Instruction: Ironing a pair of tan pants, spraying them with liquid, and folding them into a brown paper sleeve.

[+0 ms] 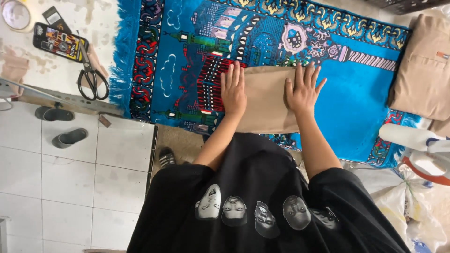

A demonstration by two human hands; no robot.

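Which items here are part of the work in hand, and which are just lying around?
In use:
- folded tan cloth, pressed flat under left hand and right hand
- blue patterned rug beneath it
- tan garment at the rug's right edge, probably the same batch

Lying about:
- scissors
- phone
- tape roll
- grey slippers on the floor
- iron

a dark rectangular phone (60,42) with a many-coloured face lies far left on the white counter (101,18), a small black label card (55,18) just beyond it, and a small orange-red tag (442,55) sits on folded tan cloth (422,70) far right.
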